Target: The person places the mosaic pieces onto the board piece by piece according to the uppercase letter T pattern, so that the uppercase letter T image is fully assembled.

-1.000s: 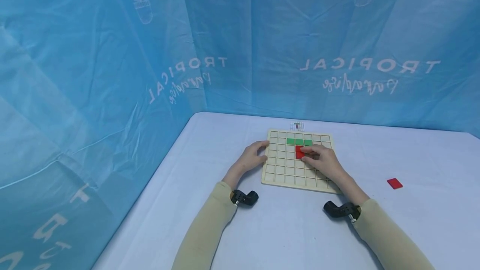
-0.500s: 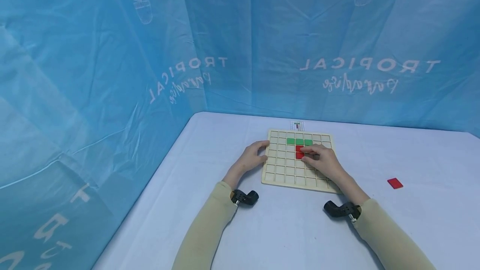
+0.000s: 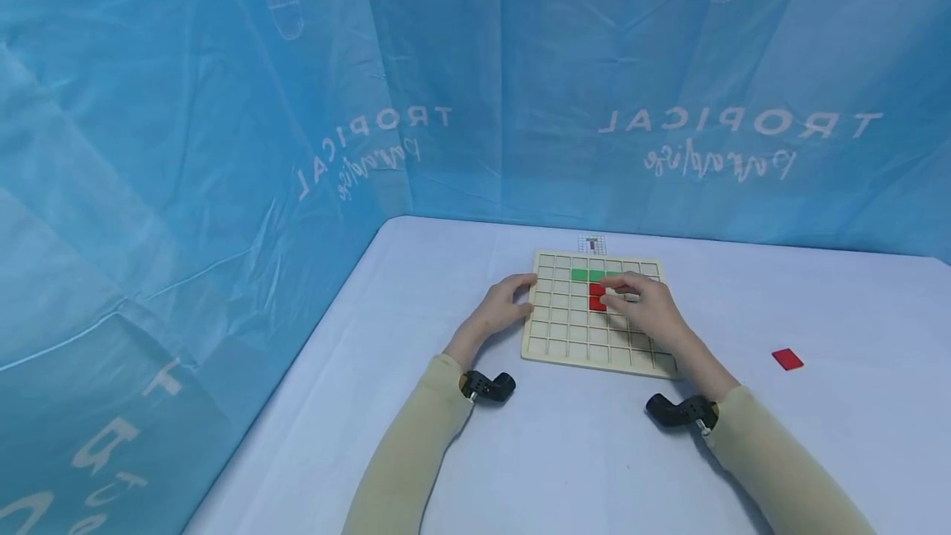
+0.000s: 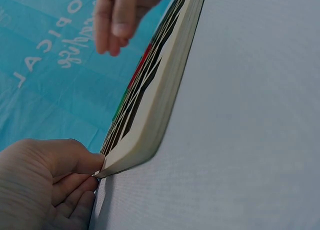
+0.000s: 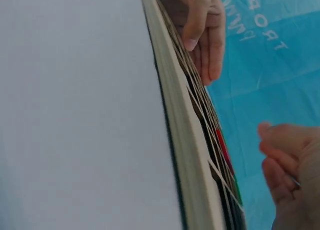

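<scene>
A pale wooden grid board (image 3: 568, 327) lies on the white table. Green square tiles (image 3: 588, 275) sit in a row near its far side, the right end partly behind my right hand. Just nearer, two red square tiles (image 3: 598, 297) fill cells one behind the other. My left hand (image 3: 499, 308) rests at the board's left edge, thumb and fingertips touching it. Raised a little over the board, my right hand (image 3: 650, 310) has its thumb and fingertips apart beside the red tiles; I see nothing between them. In the right wrist view its fingers (image 5: 287, 140) are blurred.
One loose red tile (image 3: 787, 359) lies on the table to the right of the board. Behind the board is a small printed grid card (image 3: 592, 244) with a T-shaped pattern. Blue printed cloth (image 3: 631, 64) hangs along the table's back and left sides.
My right hand has lifted slightly off the red tiles, and its thumb and fingers have parted. My left hand stays at the board's edge. The head view has shifted slightly.
</scene>
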Available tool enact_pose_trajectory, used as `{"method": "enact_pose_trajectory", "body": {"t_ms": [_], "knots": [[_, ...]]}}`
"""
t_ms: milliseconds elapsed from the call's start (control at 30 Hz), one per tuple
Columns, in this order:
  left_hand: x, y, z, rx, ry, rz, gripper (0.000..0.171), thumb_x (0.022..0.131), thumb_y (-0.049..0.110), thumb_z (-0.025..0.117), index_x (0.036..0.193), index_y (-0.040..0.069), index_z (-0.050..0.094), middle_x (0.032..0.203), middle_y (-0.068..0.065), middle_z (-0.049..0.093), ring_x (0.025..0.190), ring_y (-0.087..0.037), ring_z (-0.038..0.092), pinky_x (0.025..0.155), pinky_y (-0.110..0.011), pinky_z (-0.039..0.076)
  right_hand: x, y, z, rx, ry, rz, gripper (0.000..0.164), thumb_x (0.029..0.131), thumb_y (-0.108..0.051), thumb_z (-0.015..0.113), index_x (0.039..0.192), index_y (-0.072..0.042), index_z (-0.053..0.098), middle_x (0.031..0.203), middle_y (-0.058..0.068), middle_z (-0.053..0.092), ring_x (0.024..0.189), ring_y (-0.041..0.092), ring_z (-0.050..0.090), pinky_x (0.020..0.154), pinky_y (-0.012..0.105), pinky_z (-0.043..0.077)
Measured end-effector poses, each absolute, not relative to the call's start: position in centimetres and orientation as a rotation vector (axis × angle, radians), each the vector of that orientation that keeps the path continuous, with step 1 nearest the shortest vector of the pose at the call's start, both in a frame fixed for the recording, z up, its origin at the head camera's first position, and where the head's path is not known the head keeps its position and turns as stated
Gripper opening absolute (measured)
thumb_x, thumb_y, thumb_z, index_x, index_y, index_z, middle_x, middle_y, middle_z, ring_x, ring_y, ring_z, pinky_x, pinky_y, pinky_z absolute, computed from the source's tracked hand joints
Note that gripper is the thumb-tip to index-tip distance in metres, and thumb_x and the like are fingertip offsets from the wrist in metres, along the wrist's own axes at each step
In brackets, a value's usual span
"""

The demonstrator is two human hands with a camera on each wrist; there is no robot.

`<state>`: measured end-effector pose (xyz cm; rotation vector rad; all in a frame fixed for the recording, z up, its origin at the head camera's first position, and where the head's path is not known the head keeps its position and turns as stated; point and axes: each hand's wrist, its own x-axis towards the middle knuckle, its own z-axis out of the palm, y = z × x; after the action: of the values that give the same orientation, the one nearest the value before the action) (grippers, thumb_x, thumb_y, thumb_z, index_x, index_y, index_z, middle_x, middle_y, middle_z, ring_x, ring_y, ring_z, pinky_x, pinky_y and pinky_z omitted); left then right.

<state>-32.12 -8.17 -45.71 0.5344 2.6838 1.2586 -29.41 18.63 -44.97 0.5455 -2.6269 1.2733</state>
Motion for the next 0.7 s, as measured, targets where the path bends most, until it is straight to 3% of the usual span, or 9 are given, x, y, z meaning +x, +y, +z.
{"method": "enact_pose_trajectory", "body": {"t_ms": [200, 400, 533, 567, 633, 700], "knots": [[-31.9, -8.1, -45.6, 0.533, 2.690, 1.260, 0.054, 0.090, 0.007, 0.059, 0.141, 0.008, 0.043, 0.144, -0.007, 0.041, 0.135, -0.020, 0.033, 0.112, -0.032, 0.026, -28.8, 19.9, -41.9, 0.523, -2.619, 1.400, 0.039, 0.087, -0.020, 0.069, 0.124, -0.008, 0.061, 0.123, 0.010, 0.060, 0.112, 0.031, 0.055, 0.091, 0.048, 0.048], [-31.8, -7.9, -45.7, 0.552, 2.692, 1.250, 0.054, 0.090, 0.007, 0.058, 0.142, 0.008, 0.042, 0.145, -0.008, 0.041, 0.135, -0.020, 0.032, 0.112, -0.031, 0.026, -26.8, 24.6, -40.1, 0.468, -2.654, 1.279, 0.046, 0.088, -0.027, 0.068, 0.127, -0.006, 0.058, 0.126, 0.011, 0.058, 0.113, 0.030, 0.053, 0.092, 0.048, 0.047], [-31.8, -8.0, -45.7, 0.556, 2.706, 1.238, 0.054, 0.091, 0.007, 0.058, 0.142, 0.008, 0.041, 0.145, -0.008, 0.041, 0.135, -0.020, 0.032, 0.112, -0.031, 0.026, -24.8, 28.7, -39.8, 0.302, -2.679, 1.200, 0.051, 0.088, -0.035, 0.066, 0.131, -0.010, 0.055, 0.128, 0.011, 0.056, 0.115, 0.029, 0.052, 0.084, 0.015, 0.049], [-31.8, -8.0, -45.6, 0.554, 2.707, 1.235, 0.054, 0.091, 0.008, 0.058, 0.143, 0.008, 0.041, 0.145, -0.008, 0.040, 0.135, -0.020, 0.032, 0.111, -0.032, 0.026, -24.3, 29.8, -39.9, 0.260, -2.688, 1.183, 0.052, 0.088, -0.037, 0.065, 0.132, -0.011, 0.054, 0.128, 0.012, 0.056, 0.115, 0.024, 0.052, 0.086, 0.016, 0.048], [-31.8, -8.0, -45.6, 0.553, 2.704, 1.237, 0.055, 0.091, 0.008, 0.058, 0.143, 0.009, 0.041, 0.145, -0.008, 0.040, 0.135, -0.020, 0.033, 0.111, -0.032, 0.027, -23.1, 31.9, -40.2, 0.183, -2.690, 1.171, 0.052, 0.089, -0.039, 0.064, 0.133, -0.012, 0.053, 0.127, 0.009, 0.056, 0.113, 0.011, 0.052, 0.081, 0.005, 0.041], [-31.8, -8.0, -45.5, 0.546, 2.696, 1.241, 0.055, 0.091, 0.008, 0.057, 0.143, 0.009, 0.041, 0.145, -0.008, 0.040, 0.135, -0.020, 0.032, 0.112, -0.033, 0.027, -21.9, 33.8, -40.5, 0.123, -2.689, 1.186, 0.052, 0.090, -0.038, 0.062, 0.135, -0.012, 0.052, 0.126, 0.003, 0.056, 0.109, -0.001, 0.049, 0.079, 0.004, 0.040]]}}
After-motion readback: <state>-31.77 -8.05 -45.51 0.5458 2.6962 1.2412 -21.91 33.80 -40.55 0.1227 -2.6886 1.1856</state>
